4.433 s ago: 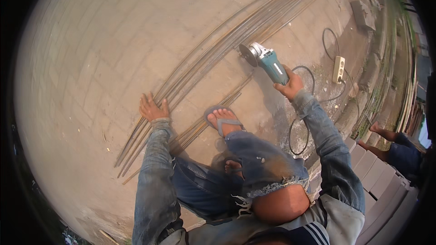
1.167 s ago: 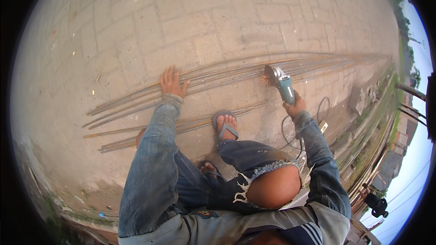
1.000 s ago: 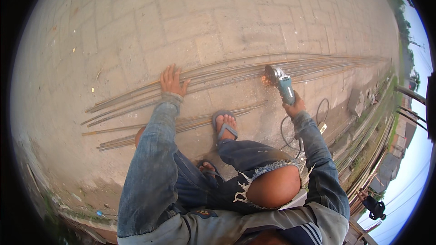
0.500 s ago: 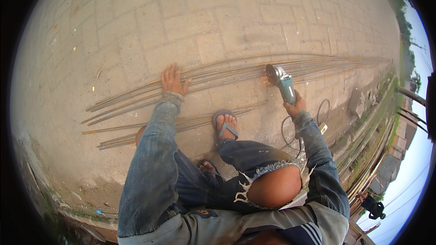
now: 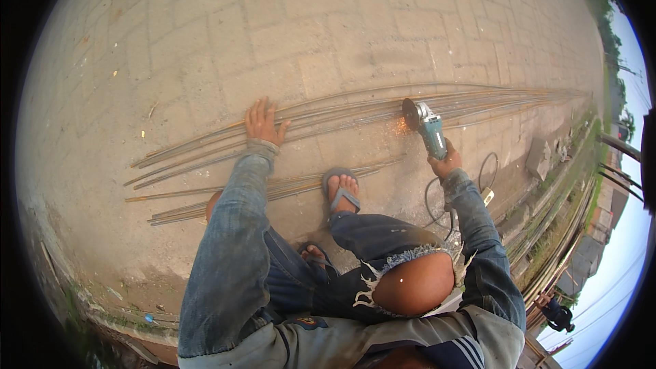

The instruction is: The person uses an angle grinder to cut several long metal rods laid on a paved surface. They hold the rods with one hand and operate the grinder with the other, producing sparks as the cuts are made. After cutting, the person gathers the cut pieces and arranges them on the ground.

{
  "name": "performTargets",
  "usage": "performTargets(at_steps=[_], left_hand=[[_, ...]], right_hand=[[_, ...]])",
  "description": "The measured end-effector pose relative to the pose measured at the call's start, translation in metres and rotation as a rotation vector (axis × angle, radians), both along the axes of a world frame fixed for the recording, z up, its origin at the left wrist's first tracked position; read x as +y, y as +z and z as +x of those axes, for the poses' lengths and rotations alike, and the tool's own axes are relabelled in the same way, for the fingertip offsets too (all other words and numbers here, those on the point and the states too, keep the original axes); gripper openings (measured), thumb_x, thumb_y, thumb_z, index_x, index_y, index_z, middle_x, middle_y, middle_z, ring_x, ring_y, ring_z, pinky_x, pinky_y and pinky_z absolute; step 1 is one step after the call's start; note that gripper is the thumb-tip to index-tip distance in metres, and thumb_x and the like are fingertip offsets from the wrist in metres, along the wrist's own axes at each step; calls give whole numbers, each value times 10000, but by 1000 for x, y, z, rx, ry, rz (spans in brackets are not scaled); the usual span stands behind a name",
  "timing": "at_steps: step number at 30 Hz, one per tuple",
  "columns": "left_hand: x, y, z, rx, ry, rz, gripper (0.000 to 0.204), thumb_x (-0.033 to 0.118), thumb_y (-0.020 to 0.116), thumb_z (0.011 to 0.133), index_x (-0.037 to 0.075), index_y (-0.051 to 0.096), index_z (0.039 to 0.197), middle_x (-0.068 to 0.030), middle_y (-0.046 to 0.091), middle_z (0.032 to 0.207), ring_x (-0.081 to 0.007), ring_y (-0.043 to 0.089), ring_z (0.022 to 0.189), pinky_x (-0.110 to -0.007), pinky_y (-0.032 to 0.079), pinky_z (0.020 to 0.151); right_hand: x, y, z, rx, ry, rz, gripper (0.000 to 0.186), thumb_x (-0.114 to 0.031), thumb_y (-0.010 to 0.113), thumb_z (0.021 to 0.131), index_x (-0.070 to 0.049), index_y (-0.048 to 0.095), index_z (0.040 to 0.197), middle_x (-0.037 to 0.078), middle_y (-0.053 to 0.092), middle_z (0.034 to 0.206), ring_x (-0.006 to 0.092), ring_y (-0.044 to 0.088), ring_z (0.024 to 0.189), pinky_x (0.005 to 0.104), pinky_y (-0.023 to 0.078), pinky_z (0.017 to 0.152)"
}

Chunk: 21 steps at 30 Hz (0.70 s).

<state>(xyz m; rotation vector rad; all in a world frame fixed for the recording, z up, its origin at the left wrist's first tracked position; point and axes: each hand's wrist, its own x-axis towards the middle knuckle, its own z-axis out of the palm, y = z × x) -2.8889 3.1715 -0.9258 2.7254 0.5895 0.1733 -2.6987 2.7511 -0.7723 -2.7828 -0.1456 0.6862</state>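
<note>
My right hand is wrapped round the rear body of a teal angle grinder. Its dark disc meets a bundle of long, thin steel rods on the ground, and orange sparks fly off just below and left of it. Toward the left part of the same bundle, my left hand lies across the rods, fingers stretched out and pressing down from above. A second group of shorter rods rests nearer to me, beside my sandalled foot.
A black power cord loops behind the grinder to a pale connector. To the right are a concrete block, a grassy verge and long poles. Another person is at the far lower right. Brick paving spreads beyond the rods.
Sparks beside the disc look a little wider and brighter. Both hands and the grinder stay almost in place, with only a slight shift of the whole view.
</note>
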Motion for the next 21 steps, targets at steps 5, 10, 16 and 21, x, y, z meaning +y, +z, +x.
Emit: performTargets(at_steps=[5,10,16,21], left_hand=[[0,2,0,16,1,-8,603,453,606,781,86,483,1243,-171,359,1358,-327,264,1291,-499,170,1069],[1,3,1,24,-3,-4,599,446,597,789,81,476,1248,-176,346,1368,-329,256,1296,-497,165,1071],[0,1,2,55,-15,40,629,434,558,813,91,390,1312,-174,275,1410,-328,196,1324,-506,140,1075],[1,1,3,96,-17,37,644,444,529,825,101,345,1339,-169,223,1434,-327,148,1342,-504,116,1082]], right_hand=[[-7,-7,2,-8,9,-7,724,-243,718,600,-50,453,1246,226,612,1012,349,603,950,389,472,809],[-8,-7,2,4,13,12,727,-250,713,603,-44,447,1247,228,610,1017,356,600,954,397,470,812],[0,0,2,15,7,-7,739,-260,712,606,-37,438,1255,239,603,1029,361,597,961,396,469,818],[4,2,3,10,5,-5,752,-257,721,600,-32,436,1258,240,602,1034,359,595,966,390,467,826]])
